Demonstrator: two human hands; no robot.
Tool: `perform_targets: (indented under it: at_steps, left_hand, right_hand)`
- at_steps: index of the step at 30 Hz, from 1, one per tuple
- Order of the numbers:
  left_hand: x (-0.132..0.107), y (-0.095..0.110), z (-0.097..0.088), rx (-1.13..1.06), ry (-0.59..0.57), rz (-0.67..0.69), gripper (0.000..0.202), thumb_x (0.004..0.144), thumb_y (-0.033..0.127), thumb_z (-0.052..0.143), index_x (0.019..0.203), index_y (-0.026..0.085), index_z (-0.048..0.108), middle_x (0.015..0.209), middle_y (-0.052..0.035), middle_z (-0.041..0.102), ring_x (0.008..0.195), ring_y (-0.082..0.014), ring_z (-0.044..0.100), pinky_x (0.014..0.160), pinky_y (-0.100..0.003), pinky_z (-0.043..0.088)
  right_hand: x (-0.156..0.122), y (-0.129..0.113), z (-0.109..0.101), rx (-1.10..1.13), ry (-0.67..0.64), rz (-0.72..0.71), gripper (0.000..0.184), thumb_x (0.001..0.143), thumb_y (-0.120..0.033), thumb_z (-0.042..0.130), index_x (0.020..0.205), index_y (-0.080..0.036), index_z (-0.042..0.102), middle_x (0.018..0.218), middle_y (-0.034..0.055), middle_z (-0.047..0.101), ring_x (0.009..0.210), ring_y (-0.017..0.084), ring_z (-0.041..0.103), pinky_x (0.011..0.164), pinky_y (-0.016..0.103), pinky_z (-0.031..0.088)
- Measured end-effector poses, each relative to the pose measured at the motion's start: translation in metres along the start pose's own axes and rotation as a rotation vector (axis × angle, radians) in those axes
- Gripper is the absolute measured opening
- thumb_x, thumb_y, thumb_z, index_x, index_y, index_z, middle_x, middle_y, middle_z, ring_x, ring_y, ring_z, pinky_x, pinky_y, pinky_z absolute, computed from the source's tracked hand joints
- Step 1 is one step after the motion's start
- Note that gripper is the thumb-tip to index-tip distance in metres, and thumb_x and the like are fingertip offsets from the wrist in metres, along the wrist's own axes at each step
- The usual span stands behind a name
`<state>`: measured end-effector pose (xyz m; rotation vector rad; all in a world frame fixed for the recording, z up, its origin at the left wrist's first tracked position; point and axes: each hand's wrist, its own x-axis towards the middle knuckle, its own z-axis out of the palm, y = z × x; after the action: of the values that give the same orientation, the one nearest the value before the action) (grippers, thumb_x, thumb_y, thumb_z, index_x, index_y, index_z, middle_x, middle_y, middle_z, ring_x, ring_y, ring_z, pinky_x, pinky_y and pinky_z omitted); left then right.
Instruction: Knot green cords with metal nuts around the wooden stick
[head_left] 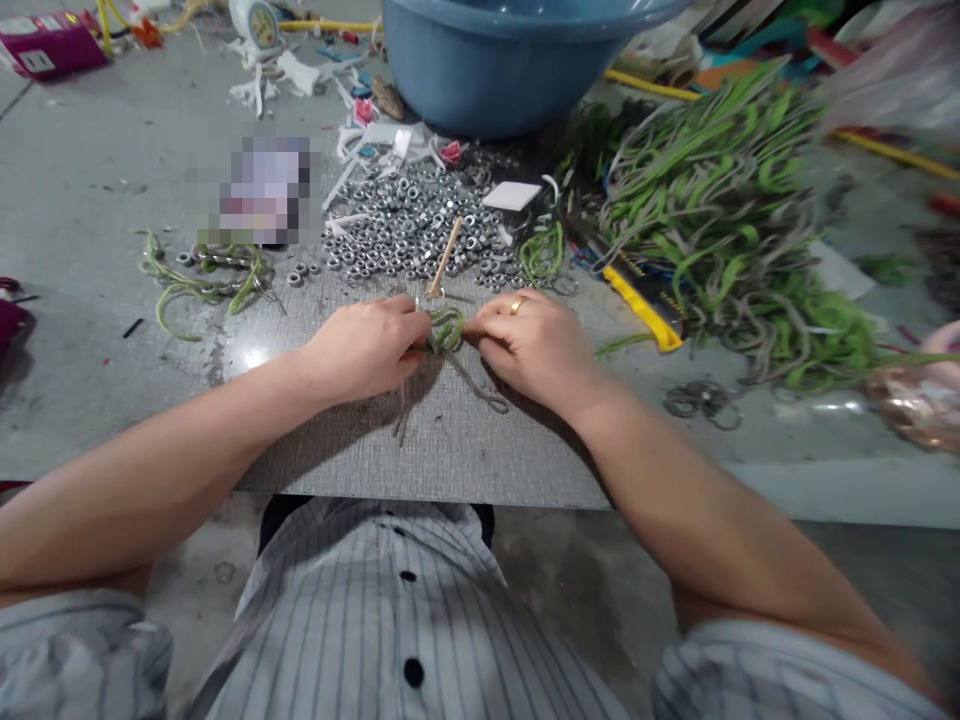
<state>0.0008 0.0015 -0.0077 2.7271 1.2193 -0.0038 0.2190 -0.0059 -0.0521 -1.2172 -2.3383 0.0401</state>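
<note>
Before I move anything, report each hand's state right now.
Left hand: closed, holding the green and grey cords.
Right hand: closed in a pinch at the same cords; which strand it grips cannot be told.
</note>
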Motion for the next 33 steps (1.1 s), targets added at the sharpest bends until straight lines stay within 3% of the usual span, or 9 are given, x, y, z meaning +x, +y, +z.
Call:
perform_targets:
  at_steps: [10,20,25,33]
  left_hand:
    - [0.001,0.001,-0.001,0.018,-0.021,-0.009,0.026,0.091,0.02,0.044,0.093,0.015,0.069,0.095,-0.0077,0.065,0.082,-0.0185,0.065,0.069,-0.028,0.048]
    - [0.0,-0.003,-0.014,0.01,-0.079,0.022,0.027,0.088,0.016,0.041,0.084,0.014,0.068,0.087,-0.0065,0.066,0.076,-0.0151,0.063,0.069,-0.025,0.046]
    - [-0.002,-0.008,-0.021,0.09,-0.108,-0.028,0.023,0.085,0.019,0.044,0.083,0.015,0.066,0.091,-0.0064,0.067,0.08,-0.018,0.063,0.067,-0.026,0.043]
    - [-0.005,-0.018,-0.034,0.201,-0.282,-0.143,0.026,0.081,0.023,0.042,0.085,0.017,0.067,0.089,-0.0076,0.066,0.076,-0.0195,0.059,0.065,-0.027,0.041]
  right_hand:
    - [0.002,-0.005,0.004,0.094,0.006,-0.088,0.021,0.093,-0.023,0.051,0.097,-0.022,0.072,0.102,0.0068,0.072,0.092,0.022,0.062,0.083,0.038,0.049]
    - [0.005,-0.006,0.001,0.054,-0.057,-0.136,0.015,0.087,-0.016,0.049,0.081,-0.02,0.061,0.094,0.0097,0.069,0.091,0.024,0.061,0.086,0.041,0.049]
    - [0.004,-0.007,-0.003,-0.016,-0.066,-0.117,0.011,0.08,-0.013,0.051,0.075,-0.021,0.057,0.092,0.0101,0.07,0.088,0.025,0.061,0.083,0.04,0.05]
    - [0.004,-0.008,-0.003,-0.061,-0.085,-0.08,0.012,0.08,-0.014,0.048,0.074,-0.02,0.056,0.092,0.012,0.07,0.088,0.027,0.06,0.081,0.042,0.048]
